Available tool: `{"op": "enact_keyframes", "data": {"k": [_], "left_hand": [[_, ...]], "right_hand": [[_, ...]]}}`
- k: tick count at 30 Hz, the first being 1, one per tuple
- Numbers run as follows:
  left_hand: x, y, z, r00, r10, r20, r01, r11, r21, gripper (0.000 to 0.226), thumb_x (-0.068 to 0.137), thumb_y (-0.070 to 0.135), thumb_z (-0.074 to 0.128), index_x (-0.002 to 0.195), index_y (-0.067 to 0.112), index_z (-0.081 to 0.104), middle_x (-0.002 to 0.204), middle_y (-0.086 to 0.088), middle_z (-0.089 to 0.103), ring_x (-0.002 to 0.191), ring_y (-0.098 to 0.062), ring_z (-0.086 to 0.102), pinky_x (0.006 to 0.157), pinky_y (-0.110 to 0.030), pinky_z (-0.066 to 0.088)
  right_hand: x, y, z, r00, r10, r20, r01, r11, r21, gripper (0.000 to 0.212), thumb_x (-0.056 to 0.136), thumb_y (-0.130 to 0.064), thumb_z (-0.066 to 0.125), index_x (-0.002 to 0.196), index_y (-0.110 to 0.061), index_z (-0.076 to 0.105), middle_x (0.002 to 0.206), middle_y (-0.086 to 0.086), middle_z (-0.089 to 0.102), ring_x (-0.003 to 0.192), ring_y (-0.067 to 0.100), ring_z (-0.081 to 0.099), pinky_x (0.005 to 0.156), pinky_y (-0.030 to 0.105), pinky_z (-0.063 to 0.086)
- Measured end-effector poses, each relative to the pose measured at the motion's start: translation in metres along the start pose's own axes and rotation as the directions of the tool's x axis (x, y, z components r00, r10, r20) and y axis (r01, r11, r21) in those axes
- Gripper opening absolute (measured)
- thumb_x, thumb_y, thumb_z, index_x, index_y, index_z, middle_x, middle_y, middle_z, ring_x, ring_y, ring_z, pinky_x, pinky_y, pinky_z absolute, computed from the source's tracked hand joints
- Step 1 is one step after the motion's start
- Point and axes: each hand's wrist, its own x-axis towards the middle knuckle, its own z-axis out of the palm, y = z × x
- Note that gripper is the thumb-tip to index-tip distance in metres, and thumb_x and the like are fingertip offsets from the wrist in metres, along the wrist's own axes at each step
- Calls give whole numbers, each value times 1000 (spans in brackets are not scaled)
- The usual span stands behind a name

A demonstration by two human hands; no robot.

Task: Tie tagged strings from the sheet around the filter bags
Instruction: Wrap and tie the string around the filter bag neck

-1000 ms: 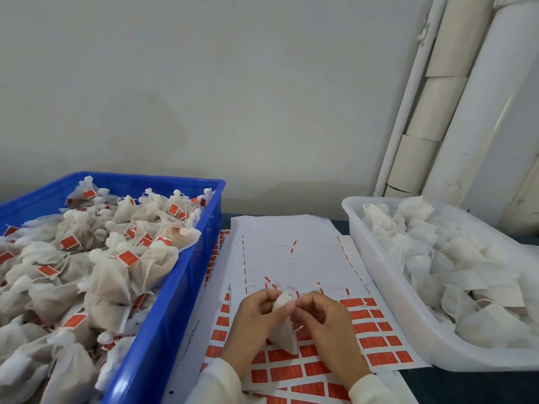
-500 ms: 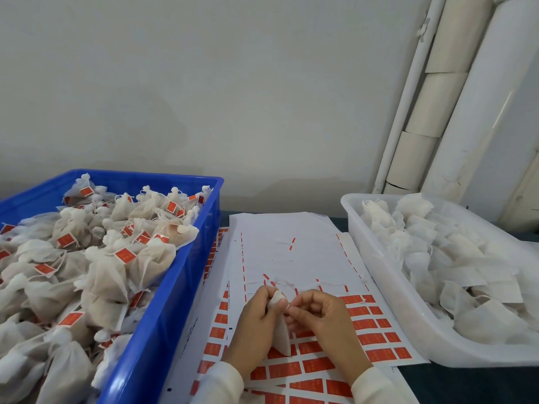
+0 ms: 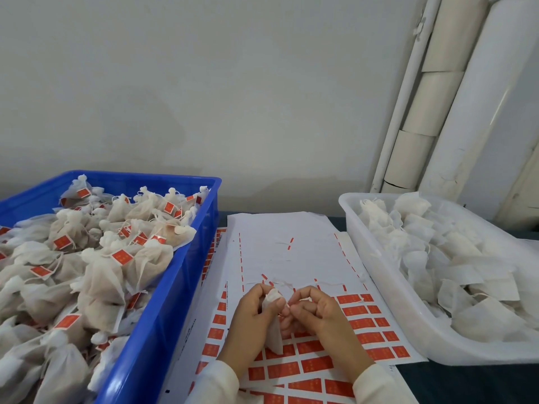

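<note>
Nearest the camera, two pale sleeves reach in from the bottom edge, and both hands meet over the sheet (image 3: 291,252) of tagged strings. The left hand (image 3: 253,319) has its grip curled round the gathered neck of a white filter bag (image 3: 272,330), whose body hangs down between the wrists toward the sheet. The right hand (image 3: 318,313) is just beside it, fingertips pressed together at the bag's neck; it seems to pinch a thin white string there, though the string is too fine to tell for certain.

The sheet lies flat on the dark surface (image 3: 466,383). Its near half carries rows of orange tags (image 3: 364,323); its far half is mostly bare white paper with a few orange slivers and loose string ends.

To the left, touching the sheet's edge, stands a blue crate (image 3: 163,310) heaped with tied bags (image 3: 96,281) bearing orange tags. To the right, a white tub (image 3: 414,325) holds flat, untied filter bags (image 3: 472,275); its near left corner overlaps the sheet.

Farthest back, a plain grey wall (image 3: 204,97) rises behind everything, and white pipes (image 3: 455,97) lean up the right corner.
</note>
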Motion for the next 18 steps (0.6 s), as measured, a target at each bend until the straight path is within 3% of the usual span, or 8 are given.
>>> {"op": "enact_keyframes", "data": {"k": [5,13,18], "left_hand": [[-1,0,-1,1000,-2,5,2,1000,-24,4,91,24,54,87,25,54,82,9,60,76,-5,57,59,-3,43],[-1,0,-2,998,-7,65,9,999,-32,4,90,25,55,89,21,56,82,6,62,77,-7,59,63,-10,47],[-2,2,-3,992,-71,105,80,993,-87,9,90,27,55,95,21,57,86,6,66,85,-11,62,72,-17,51]], "right_hand": [[-1,0,-1,999,18,-39,-18,1000,5,17,94,-10,49,102,-11,64,74,12,72,70,24,70,66,21,55],[2,3,1,994,0,-113,-11,995,-95,8,85,-10,62,80,-10,68,69,3,72,63,16,70,60,16,53],[1,6,6,982,-43,-186,3,978,-209,9,87,-12,62,80,-13,68,69,-2,71,63,11,68,60,16,53]]}}
